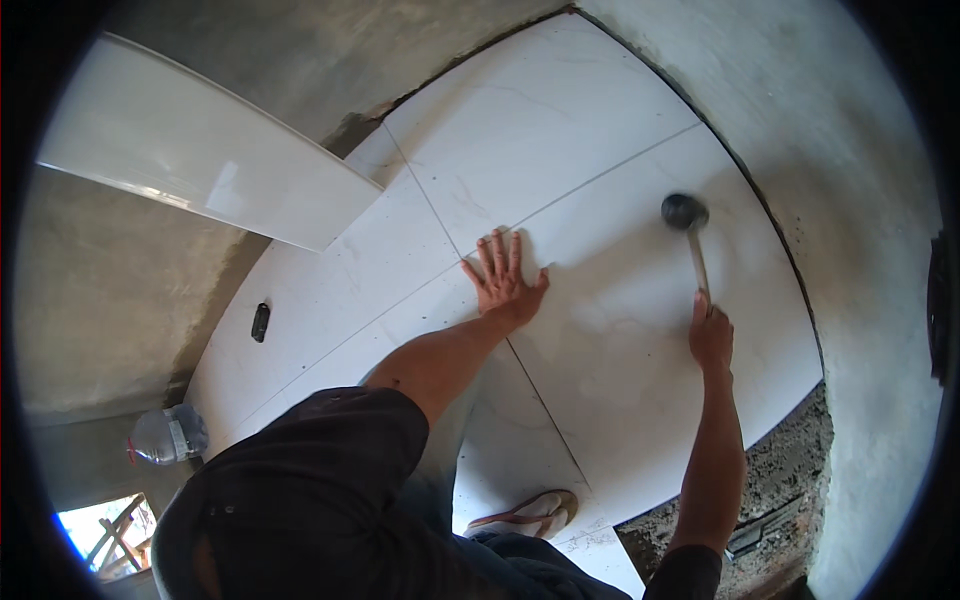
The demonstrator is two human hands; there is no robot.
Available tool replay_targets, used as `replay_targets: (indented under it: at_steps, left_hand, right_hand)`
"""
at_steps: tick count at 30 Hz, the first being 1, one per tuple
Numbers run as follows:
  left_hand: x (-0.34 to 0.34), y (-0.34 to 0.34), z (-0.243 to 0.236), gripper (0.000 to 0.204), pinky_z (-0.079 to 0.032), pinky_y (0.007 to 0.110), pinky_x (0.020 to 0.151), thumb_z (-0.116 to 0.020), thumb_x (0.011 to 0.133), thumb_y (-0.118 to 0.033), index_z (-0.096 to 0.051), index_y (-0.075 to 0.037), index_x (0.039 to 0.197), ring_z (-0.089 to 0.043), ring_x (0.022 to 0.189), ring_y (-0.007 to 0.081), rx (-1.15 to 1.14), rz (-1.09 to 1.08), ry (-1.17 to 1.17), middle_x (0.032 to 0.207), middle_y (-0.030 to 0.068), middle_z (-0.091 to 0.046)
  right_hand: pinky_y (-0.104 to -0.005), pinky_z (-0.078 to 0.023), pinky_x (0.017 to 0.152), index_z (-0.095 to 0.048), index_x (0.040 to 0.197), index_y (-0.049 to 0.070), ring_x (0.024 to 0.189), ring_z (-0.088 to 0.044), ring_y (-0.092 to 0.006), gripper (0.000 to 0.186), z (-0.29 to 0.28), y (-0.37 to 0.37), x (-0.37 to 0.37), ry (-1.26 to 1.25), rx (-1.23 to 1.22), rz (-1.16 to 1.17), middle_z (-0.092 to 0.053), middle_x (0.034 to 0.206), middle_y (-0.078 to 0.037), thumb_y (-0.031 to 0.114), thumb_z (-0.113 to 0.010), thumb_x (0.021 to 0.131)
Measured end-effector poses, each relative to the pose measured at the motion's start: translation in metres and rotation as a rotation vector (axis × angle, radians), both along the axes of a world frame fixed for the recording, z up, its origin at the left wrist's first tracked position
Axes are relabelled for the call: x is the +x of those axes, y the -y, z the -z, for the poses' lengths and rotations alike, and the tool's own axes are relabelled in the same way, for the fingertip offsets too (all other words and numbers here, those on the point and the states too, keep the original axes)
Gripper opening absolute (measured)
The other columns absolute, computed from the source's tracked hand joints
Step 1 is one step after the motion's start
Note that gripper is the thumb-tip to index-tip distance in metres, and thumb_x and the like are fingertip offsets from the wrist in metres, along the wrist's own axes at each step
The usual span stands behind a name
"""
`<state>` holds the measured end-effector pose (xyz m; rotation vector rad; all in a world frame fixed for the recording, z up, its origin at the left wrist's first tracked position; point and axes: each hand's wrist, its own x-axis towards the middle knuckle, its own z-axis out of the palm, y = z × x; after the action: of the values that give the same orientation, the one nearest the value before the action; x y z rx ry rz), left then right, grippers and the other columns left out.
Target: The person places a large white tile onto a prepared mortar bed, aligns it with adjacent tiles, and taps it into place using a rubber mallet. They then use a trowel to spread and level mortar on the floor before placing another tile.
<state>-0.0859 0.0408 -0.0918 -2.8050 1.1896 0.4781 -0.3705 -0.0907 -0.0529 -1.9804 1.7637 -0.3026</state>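
Note:
My left hand (508,290) lies flat with fingers spread on a large white floor tile (630,370) with faint grey veining, close to where several tile joints meet. To its right, my right hand (711,335) is closed around the handle of a rubber mallet (685,212). The mallet's black head points away from me over the right part of the same tile. That head is slightly blurred, and I cannot tell whether it touches the surface.
Rough grey mortar (800,450) lies exposed at the lower right, with a dark flat object on it. A glossy white panel (220,150) juts in from the upper left. A small black object (260,322), a plastic jug (170,435) and my sandalled foot (530,515) are on the left and below.

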Motion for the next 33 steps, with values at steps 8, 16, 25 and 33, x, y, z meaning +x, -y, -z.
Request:
replay_targets:
  at_steps: [8, 16, 25, 33]
  left_hand:
    - [0.000, -0.001, 0.001, 0.082, 0.005, 0.062, 0.116, -0.038, 0.093, -0.057, -0.007, -0.019, 0.158, 0.007, 0.150, 0.0332, -0.004, 0.026, 0.004, 0.164, 0.0094, 0.002]
    - [0.001, -0.005, 0.006, 0.080, 0.004, 0.062, 0.116, -0.040, 0.094, -0.054, -0.007, -0.019, 0.158, 0.005, 0.150, 0.0337, -0.024, 0.028, -0.003, 0.164, 0.0095, 0.002]
    - [-0.001, -0.007, 0.008, 0.079, 0.004, 0.060, 0.117, -0.041, 0.095, -0.051, -0.007, -0.017, 0.157, 0.005, 0.151, 0.0329, -0.035, 0.032, 0.004, 0.164, 0.0121, 0.001]
    - [-0.002, 0.056, -0.010, 0.081, 0.001, 0.062, 0.116, -0.044, 0.094, -0.047, -0.011, -0.007, 0.155, 0.005, 0.151, 0.0330, 0.029, 0.301, -0.033, 0.163, 0.0152, 0.000]
  right_hand:
    - [-0.0472, -0.051, 0.064, -0.058, 0.091, -0.002, 0.065, -0.061, -0.0406, 0.052, -0.008, 0.007, 0.001, 0.117, 0.093, 0.028, -0.064, 0.072, -0.020, 0.047, -0.043, 0.101]
    - [-0.0279, -0.037, 0.037, -0.047, 0.086, 0.008, 0.041, -0.041, -0.0095, 0.049, -0.037, 0.028, -0.001, 0.977, 0.417, 0.306, -0.047, 0.059, -0.001, 0.055, -0.043, 0.100]
    - [-0.0432, -0.046, 0.055, -0.056, 0.082, 0.000, 0.056, -0.059, -0.0327, 0.052, -0.016, 0.011, -0.003, 0.272, -0.076, 0.091, -0.059, 0.063, -0.016, 0.047, -0.047, 0.100]
    - [-0.0446, -0.048, 0.061, -0.057, 0.090, 0.000, 0.066, -0.063, -0.0392, 0.034, -0.029, 0.017, 0.020, 0.356, -0.183, -0.030, -0.062, 0.070, -0.019, 0.033, -0.055, 0.099]
